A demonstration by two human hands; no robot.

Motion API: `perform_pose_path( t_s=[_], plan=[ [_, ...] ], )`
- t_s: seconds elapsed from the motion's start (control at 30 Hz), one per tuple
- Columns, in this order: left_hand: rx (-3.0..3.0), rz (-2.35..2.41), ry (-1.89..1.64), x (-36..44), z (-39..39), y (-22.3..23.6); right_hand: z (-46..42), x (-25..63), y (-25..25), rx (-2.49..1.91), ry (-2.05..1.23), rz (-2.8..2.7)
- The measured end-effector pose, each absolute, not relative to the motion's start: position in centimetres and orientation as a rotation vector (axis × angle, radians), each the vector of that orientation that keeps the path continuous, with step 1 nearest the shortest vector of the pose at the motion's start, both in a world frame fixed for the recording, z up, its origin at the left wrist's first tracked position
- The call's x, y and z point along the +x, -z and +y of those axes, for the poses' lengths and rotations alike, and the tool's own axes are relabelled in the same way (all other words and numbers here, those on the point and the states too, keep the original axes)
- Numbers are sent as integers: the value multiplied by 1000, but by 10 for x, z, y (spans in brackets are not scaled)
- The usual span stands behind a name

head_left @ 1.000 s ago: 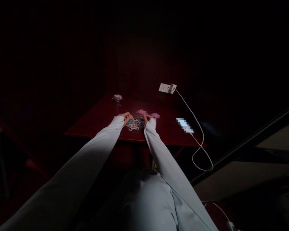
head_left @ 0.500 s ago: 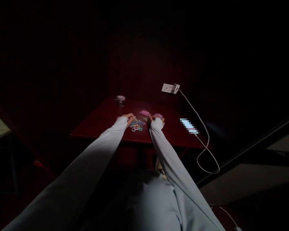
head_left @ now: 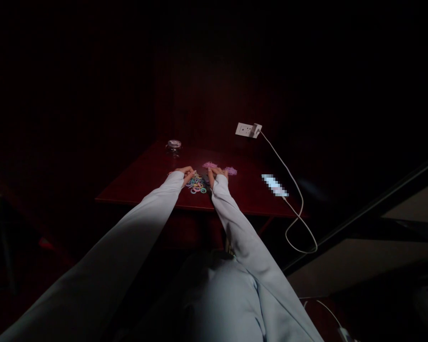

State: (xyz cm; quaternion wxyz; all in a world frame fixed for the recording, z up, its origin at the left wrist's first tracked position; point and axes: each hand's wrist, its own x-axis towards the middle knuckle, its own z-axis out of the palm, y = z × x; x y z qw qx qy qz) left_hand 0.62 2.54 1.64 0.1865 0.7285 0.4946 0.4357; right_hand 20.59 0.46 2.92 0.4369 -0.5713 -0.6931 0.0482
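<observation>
- Head view: pastel rings (head_left: 198,184) lie on the tabletop (head_left: 142,180).
- Our right hand (head_left: 217,174), fingers bent, has shifted from the purple pile (head_left: 231,171) toward them.
- Our left hand (head_left: 186,173) stays curled beside them; we cannot tell what either holds.

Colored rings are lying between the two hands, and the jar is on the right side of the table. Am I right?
Not quite: the head view shows the jar on the left side of the table. The colored rings are lying between the left hand and the right hand.
</observation>
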Motion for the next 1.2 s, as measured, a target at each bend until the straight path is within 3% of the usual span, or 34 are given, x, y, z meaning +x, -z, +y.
perform_pose_path(
  t_s=[0.33, 1.2],
  plan=[
    [2073, 1445, -1213, 6, 17, -23, -10, 196, -33, -1250, -136, -2065],
    [2125, 1436, -1219, 5, 18, -21, 1, 198, -26, -1321, -214, -1920]
  ],
)
